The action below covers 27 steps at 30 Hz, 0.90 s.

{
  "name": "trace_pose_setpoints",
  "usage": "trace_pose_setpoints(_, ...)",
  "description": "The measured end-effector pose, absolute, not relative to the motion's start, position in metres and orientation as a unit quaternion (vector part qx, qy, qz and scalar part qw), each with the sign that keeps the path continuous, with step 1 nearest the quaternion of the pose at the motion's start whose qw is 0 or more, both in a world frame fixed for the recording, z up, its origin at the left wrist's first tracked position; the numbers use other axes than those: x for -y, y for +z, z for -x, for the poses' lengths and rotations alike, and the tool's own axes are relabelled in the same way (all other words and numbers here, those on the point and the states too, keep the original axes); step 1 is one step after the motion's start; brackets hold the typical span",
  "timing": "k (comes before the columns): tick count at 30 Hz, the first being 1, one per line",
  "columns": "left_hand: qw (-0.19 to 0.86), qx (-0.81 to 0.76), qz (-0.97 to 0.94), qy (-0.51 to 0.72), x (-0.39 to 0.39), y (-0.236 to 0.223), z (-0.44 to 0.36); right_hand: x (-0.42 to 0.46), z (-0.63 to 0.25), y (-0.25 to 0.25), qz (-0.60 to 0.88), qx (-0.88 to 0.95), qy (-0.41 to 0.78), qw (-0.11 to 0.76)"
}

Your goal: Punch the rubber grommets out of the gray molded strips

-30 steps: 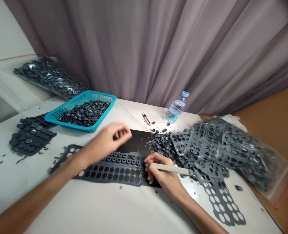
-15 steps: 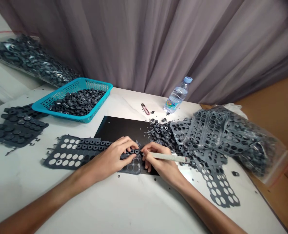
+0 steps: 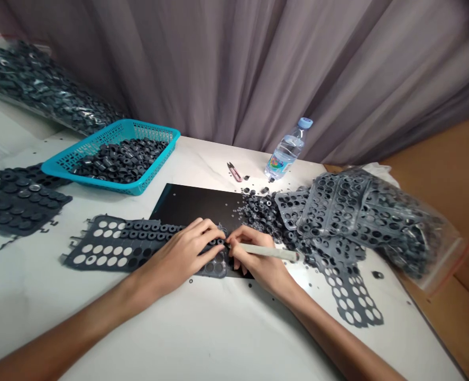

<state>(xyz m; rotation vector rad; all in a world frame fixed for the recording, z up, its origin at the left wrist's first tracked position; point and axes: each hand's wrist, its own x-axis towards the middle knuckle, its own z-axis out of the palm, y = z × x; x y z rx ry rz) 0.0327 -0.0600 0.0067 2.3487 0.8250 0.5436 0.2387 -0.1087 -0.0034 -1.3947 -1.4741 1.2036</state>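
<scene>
A dark rubber sheet (image 3: pixel 99 243) with rows of round holes and raised rings lies partly on a black mat (image 3: pixel 194 203). My left hand (image 3: pixel 189 251) rests across its right part, fingers bent, thumb and forefinger holding it beside the rings near its right end. My right hand (image 3: pixel 258 256) is closed around a pale pen-shaped tool (image 3: pixel 272 252). The tool's tip points left at the sheet's right end, close to my left fingertips; the tip itself is hidden by fingers. Just beyond my right hand lies a heap of small dark rubber rings (image 3: pixel 261 214).
A blue basket (image 3: pixel 139 188) of rubber parts stands at the back left, before a full plastic bag (image 3: pixel 52 87). Small pink snips (image 3: pixel 234 172) and a water bottle (image 3: pixel 285 153) are at the back. Punched sheets (image 3: pixel 333 211) and another bag (image 3: pixel 416 243) lie right; more sheets (image 3: pixel 24 201) lie left.
The whole view has shifted slightly, so things sit a little higher and further left. Both hands keep nearly the same place at the sheet, the tool still in my right hand.
</scene>
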Motion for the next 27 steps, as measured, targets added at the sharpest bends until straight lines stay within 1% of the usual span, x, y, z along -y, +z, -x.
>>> trace_pose_setpoints(2,0.292,-0.310,-0.872,0.240,0.064,0.007,-0.037,0.110,-0.238,-0.001,0.555,0.599,0.442,0.370)
trace_pose_setpoints(5,0.327,-0.383,-0.788,0.355,0.063,0.015,-0.037,0.112,-0.236,-0.001,0.566,0.612,0.413,0.368)
trace_pose_setpoints(8,0.424,-0.447,-0.663,0.425,0.052,0.027,-0.028,0.113,-0.236,-0.002,0.568,0.594,0.430,0.374)
trace_pose_setpoints(12,0.577,-0.430,-0.531,0.447,0.037,0.034,-0.015,0.110,-0.239,-0.005,0.550,0.539,0.493,0.406)
trace_pose_setpoints(16,0.690,-0.387,-0.455,0.409,0.041,0.031,-0.017,0.106,-0.241,-0.005,0.539,0.513,0.487,0.458)
trace_pose_setpoints(19,0.752,-0.373,-0.429,0.333,0.052,0.029,-0.023,0.105,-0.242,-0.005,0.550,0.517,0.468,0.460)
trace_pose_setpoints(22,0.793,-0.359,-0.408,0.276,0.061,0.028,-0.028,0.105,-0.243,-0.004,0.558,0.528,0.452,0.454)
trace_pose_setpoints(27,0.829,-0.331,-0.370,0.259,0.063,0.027,-0.028,0.106,-0.243,-0.005,0.563,0.545,0.441,0.437)
